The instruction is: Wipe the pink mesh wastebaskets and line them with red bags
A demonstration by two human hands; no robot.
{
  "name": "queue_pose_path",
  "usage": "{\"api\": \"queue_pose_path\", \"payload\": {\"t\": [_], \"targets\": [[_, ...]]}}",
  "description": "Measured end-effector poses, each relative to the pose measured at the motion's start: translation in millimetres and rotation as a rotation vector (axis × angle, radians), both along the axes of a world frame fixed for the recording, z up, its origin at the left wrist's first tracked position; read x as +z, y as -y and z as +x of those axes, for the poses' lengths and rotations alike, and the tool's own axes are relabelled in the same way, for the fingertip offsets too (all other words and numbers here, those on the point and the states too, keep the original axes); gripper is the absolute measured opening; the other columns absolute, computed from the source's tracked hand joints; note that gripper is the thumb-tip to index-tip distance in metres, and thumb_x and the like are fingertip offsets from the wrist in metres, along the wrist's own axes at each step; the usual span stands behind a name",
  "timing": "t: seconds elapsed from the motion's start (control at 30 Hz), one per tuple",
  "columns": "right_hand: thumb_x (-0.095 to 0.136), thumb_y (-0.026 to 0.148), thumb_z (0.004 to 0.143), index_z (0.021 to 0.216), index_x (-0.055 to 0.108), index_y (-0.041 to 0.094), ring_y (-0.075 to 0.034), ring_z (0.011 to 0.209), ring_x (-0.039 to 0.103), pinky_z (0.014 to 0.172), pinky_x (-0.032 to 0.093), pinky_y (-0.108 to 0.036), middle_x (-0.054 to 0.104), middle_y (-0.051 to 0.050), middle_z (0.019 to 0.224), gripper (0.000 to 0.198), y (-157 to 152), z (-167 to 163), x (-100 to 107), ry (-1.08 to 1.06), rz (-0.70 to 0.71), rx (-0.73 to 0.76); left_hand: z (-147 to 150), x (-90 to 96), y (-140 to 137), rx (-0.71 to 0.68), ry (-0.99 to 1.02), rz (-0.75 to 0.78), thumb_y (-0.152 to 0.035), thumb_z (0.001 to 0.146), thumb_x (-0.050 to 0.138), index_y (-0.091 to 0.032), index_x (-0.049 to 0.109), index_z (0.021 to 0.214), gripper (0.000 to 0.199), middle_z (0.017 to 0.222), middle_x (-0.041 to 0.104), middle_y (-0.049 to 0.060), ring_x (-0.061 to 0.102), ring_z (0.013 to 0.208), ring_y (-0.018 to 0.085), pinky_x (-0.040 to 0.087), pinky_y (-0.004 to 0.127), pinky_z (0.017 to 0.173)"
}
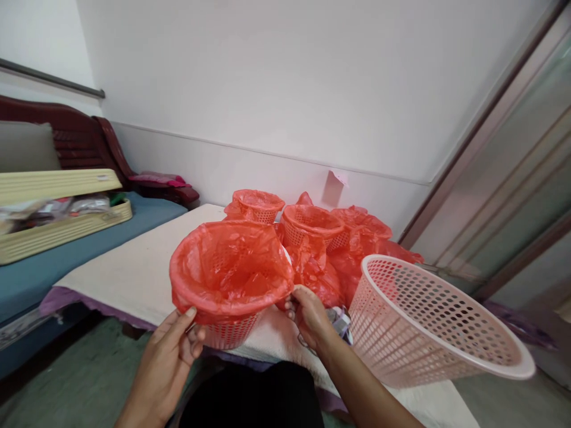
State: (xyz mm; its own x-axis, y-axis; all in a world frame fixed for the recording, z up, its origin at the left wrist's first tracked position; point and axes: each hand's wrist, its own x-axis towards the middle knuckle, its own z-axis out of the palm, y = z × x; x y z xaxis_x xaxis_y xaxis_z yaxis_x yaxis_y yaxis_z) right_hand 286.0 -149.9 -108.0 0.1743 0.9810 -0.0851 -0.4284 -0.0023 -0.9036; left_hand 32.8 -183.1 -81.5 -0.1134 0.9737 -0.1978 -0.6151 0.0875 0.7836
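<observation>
In front of me a pink perforated plastic basket (229,334) stands on the white-covered table. A red plastic bag (232,267) lines it, with its edge folded over most of the rim. On the near left side my left hand (172,348) pinches the hanging edge of the bag between thumb and fingers. At the right side of the rim my right hand (307,312) pinches the bag's edge too. A bit of pale rim shows uncovered at the far right. A larger pink basket (428,321) without a bag stands to the right of my right hand.
Behind are several more baskets with red bags, such as a bagged basket (312,223), and loose red bags (316,276). A blue bed (147,208) holds a yellow case (66,232) on the left. A white wall (267,77) stands behind the table (125,261).
</observation>
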Motion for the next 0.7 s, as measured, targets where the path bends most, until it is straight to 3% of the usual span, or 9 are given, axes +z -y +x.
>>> {"api": "queue_pose_path", "payload": {"t": [0.17, 0.3, 0.47, 0.6, 0.7], "targets": [[0.074, 0.036, 0.063, 0.076, 0.059, 0.016, -0.007, 0.05, 0.052, 0.044, 0.036, -0.017, 0.06, 0.003, 0.061, 0.027, 1.5, 8.1, 8.4, -0.017, -0.064, -0.121, -6.3, 3.8, -4.5, 0.017, 0.033, -0.046, -0.039, 0.062, 0.083, -0.019, 0.059, 0.075, 0.034, 0.057, 0.053, -0.007, 0.047, 0.045, 0.007, 0.042, 0.018, 0.04], [0.076, 0.046, 0.066, 0.08, 0.059, 0.018, -0.008, 0.053, 0.053, 0.044, 0.038, -0.018, 0.061, 0.004, 0.066, 0.035, -3.0, 5.3, 21.4, 0.033, -0.032, -0.181, -6.8, 9.0, -12.1, 0.028, -0.098, 0.008, -0.044, 0.065, 0.081, -0.018, 0.055, 0.071, 0.037, 0.052, 0.047, -0.008, 0.038, 0.039, 0.004, 0.03, 0.015, 0.035], [0.076, 0.046, 0.068, 0.079, 0.062, 0.019, -0.008, 0.052, 0.049, 0.044, 0.037, -0.02, 0.059, 0.004, 0.065, 0.033, -6.8, -4.9, 27.5, 0.097, 0.016, -0.11, -4.9, 4.0, -8.9, 0.018, -0.218, -0.003, -0.045, 0.06, 0.084, -0.018, 0.053, 0.061, 0.041, 0.047, 0.047, -0.006, 0.038, 0.04, 0.006, 0.032, 0.017, 0.036], [0.079, 0.04, 0.066, 0.071, 0.06, 0.018, -0.009, 0.053, 0.05, 0.05, 0.041, -0.021, 0.058, 0.004, 0.062, 0.03, 4.9, -11.9, 24.5, -0.062, 0.062, -0.027, -11.4, -10.2, 11.0, 0.054, -0.211, -0.041, -0.044, 0.056, 0.086, -0.019, 0.058, 0.063, 0.038, 0.051, 0.054, -0.004, 0.045, 0.045, 0.009, 0.038, 0.019, 0.038], [0.082, 0.038, 0.065, 0.07, 0.059, 0.018, -0.008, 0.052, 0.048, 0.052, 0.042, -0.021, 0.056, 0.005, 0.06, 0.031, 21.1, -18.3, 20.2, -0.22, 0.09, 0.033, -20.1, -21.9, 29.3, 0.096, -0.198, -0.088, -0.042, 0.055, 0.085, -0.02, 0.056, 0.059, 0.036, 0.048, 0.049, -0.005, 0.043, 0.045, 0.009, 0.042, 0.021, 0.04]]}}
